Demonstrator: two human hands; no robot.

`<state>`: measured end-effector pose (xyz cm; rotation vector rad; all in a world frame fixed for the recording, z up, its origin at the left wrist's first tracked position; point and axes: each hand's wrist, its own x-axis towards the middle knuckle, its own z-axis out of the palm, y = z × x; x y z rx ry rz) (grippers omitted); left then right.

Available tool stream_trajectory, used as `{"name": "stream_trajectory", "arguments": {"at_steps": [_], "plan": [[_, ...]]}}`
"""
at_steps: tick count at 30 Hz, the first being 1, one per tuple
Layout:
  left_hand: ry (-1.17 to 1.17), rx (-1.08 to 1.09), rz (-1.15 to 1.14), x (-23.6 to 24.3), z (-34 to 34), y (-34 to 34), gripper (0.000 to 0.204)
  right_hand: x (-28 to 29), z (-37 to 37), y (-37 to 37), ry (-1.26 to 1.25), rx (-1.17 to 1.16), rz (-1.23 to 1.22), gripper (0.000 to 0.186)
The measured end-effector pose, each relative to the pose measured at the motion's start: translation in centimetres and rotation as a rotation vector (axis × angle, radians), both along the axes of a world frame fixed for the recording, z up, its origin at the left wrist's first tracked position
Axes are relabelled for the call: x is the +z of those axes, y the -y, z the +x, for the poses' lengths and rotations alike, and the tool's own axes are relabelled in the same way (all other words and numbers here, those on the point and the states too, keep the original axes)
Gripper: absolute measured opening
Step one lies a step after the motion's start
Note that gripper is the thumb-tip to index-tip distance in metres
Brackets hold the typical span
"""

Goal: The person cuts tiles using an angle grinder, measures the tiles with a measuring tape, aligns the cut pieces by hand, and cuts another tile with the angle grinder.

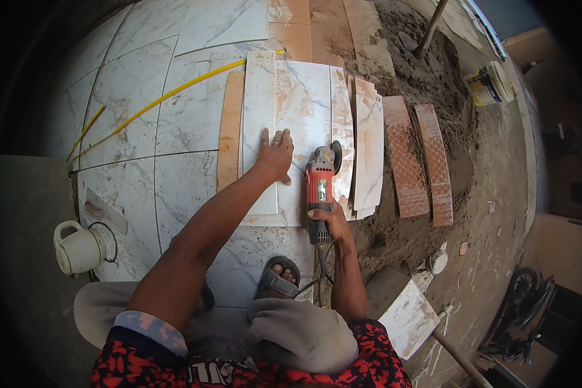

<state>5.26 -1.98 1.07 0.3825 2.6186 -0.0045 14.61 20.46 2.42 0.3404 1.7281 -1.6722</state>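
My right hand (330, 218) is wrapped round the rear body of a red and grey angle grinder (320, 184). The grinder's dark disc (336, 156) stands upright at its far end, over the right part of a white marbled tile (304, 97); whether it touches the tile I cannot tell. My left hand (275, 155) lies flat, fingers spread, across a narrow white tile strip (260, 84) and the tile beside it. A tan strip (231, 129) lies along the left side of that narrow piece.
Cut tile strips (368, 149) are stacked to the right, with two reddish pieces (404, 155) on dark soil (362, 249). A yellow tape (168, 97) crosses the tiled floor. A cream jug (77, 247) stands left, a bucket (489, 84) far right. The grinder's cord (321, 275) runs near my sandal (275, 278).
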Motion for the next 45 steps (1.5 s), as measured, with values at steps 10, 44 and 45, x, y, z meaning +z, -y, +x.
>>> {"name": "stream_trajectory", "arguments": {"at_steps": [10, 44, 45], "plan": [[0.029, 0.010, -0.069, 0.4, 0.0, -0.6, 0.119, 0.4, 0.4, -0.1, -0.001, 0.010, -0.003, 0.041], [0.019, 0.009, 0.002, -0.1, 0.1, -0.3, 0.125, 23.9, 8.9, 3.8, -0.600, 0.819, -0.020, 0.019], [0.016, 0.010, -0.001, -0.1, 0.1, -0.1, 0.125, 25.2, 9.4, 4.1, -0.626, 0.850, -0.020, 0.019]]}}
